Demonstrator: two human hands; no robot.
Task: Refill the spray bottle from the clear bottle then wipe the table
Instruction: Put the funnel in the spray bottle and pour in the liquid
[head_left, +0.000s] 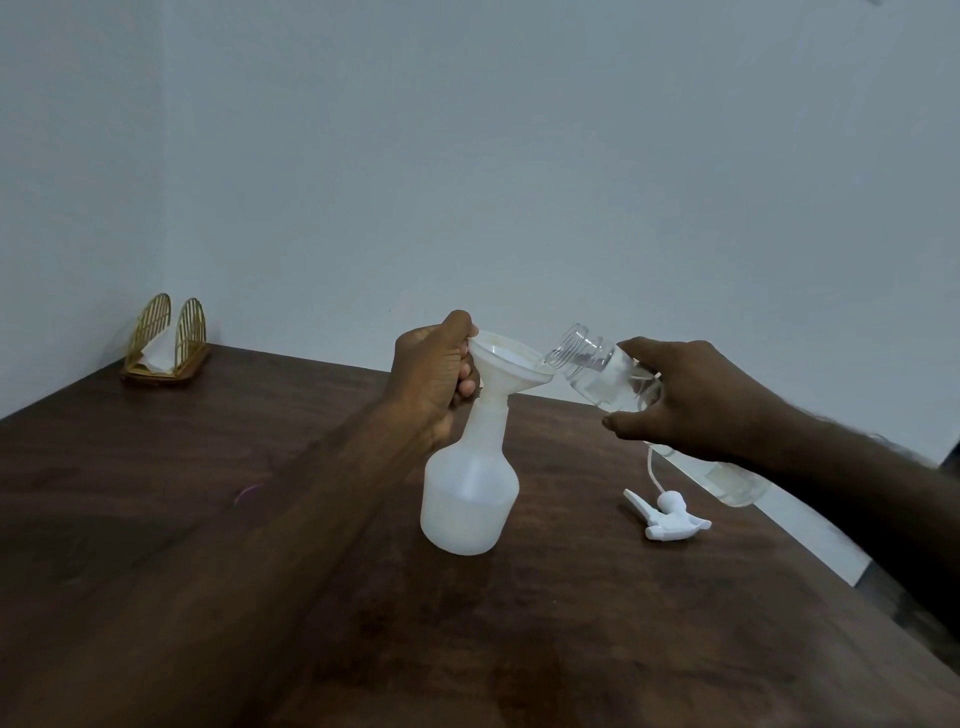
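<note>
I see the spray bottle standing upright mid-worktop, a white funnel seated in its neck. My left hand has its grip closed on the funnel's rim. My right hand is wrapped around the clear bottle, tilted with its open mouth at the funnel's edge. The trigger head lies just beside, to the right. A napkin holder sits far left.
</note>
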